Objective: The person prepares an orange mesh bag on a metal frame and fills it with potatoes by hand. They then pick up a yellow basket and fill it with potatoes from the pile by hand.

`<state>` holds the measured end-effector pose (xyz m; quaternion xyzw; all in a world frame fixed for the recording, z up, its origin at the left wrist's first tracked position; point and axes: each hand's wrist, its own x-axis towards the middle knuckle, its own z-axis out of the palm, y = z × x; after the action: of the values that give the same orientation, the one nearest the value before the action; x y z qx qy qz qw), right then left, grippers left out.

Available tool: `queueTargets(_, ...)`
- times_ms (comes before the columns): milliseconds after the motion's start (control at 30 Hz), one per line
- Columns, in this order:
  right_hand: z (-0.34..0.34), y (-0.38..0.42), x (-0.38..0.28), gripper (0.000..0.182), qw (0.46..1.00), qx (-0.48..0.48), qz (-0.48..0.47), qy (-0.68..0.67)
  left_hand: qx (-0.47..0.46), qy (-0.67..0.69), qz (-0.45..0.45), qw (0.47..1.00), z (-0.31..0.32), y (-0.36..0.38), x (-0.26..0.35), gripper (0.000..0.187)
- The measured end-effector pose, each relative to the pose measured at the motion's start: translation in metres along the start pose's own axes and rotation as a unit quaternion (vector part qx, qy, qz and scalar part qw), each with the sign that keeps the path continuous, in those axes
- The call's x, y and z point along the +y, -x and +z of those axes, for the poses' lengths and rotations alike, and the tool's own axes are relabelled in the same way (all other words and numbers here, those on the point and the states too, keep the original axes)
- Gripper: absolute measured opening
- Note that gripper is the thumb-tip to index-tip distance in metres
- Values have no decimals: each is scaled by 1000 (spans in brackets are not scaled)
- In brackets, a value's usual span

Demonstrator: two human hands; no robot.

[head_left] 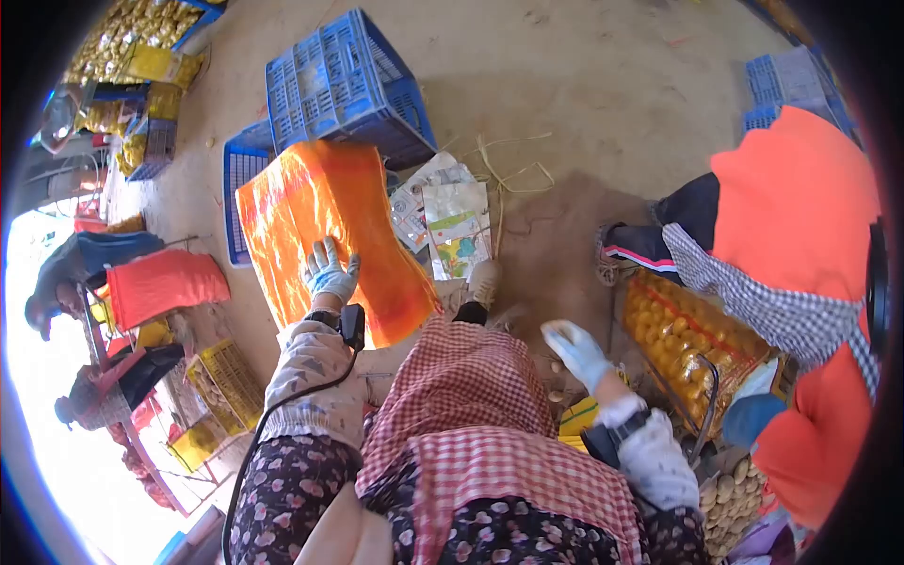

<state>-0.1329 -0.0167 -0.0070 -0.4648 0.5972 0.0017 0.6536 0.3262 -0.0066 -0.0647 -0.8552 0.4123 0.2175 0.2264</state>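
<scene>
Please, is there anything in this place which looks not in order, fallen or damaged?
Two small things. The upper blue crate sits askew against the lower one, not squarely stacked. Printed papers lie loose on the floor, looking dropped. I see no clear spill or damage.

Head view. The left hand (331,271), in a pale glove, lies on a stack of orange mesh bags (330,217). The right hand (574,350), also gloved, is held apart from the bags, beside the checked apron (471,377). Behind the bags, a blue crate (339,89) sits tilted over a second crate (247,169). Printed papers (457,212) lie on the floor (565,94) just beside the bags, near a loose strand of twine (502,174). At right, a person in orange (786,202) is next to a mesh sack of potatoes (687,330).
</scene>
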Motion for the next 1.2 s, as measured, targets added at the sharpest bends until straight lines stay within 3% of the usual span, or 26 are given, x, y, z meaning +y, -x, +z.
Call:
queueTargets(200,105,-139,-13,47,987,-149,-27,-58,266,65,44,961,58,-10,-13,75)
queueTargets(367,201,-189,-21,60,977,-146,-2,-152,297,86,67,949,64,-6,-9,73)
queueTargets(400,230,-209,-4,69,970,-149,-20,-190,302,96,74,946,62,-4,-11,73)
queueTargets(533,274,-236,-14,52,965,-170,94,-177,308,102,91,941,64,-2,-11,72)
queueTargets(633,287,-245,-12,53,921,-165,172,-309,314,104,109,937,63,-4,-8,72)
queueTargets(667,308,-273,30,37,940,-157,155,-260,315,105,110,937,63,-3,-9,71)
queueTargets(700,306,-269,28,37,940,-155,158,-259,317,107,110,936,63,-1,-9,71)
queueTargets(767,286,-253,4,36,984,-120,8,-131,313,111,106,937,62,0,-8,72)
queueTargets(800,273,-246,-13,36,985,-118,8,-128,315,109,108,937,61,0,-9,72)
queueTargets(833,258,-240,-31,36,996,-84,8,42,319,107,110,935,59,0,-9,72)
queueTargets(867,243,-235,-45,37,976,-45,10,212,320,111,112,934,59,-1,-9,72)
queueTargets(967,199,-219,-67,40,940,-41,-4,338,316,114,111,935,62,0,-7,72)
queueTargets(1033,187,-204,-74,39,927,-25,-3,375,312,96,101,940,59,0,-7,72)
queueTargets(1100,180,-193,-72,35,900,76,-158,400,315,91,94,940,55,2,-8,71)
queueTargets(1133,177,-183,-78,35,897,81,-161,405,309,103,96,941,56,2,-8,71)
queueTargets(1167,176,-170,-85,28,900,149,-211,351,305,113,97,941,56,2,-10,71)
queueTargets(1200,174,-159,-97,22,894,217,-260,294,306,260,142,905,59,3,-10,74)
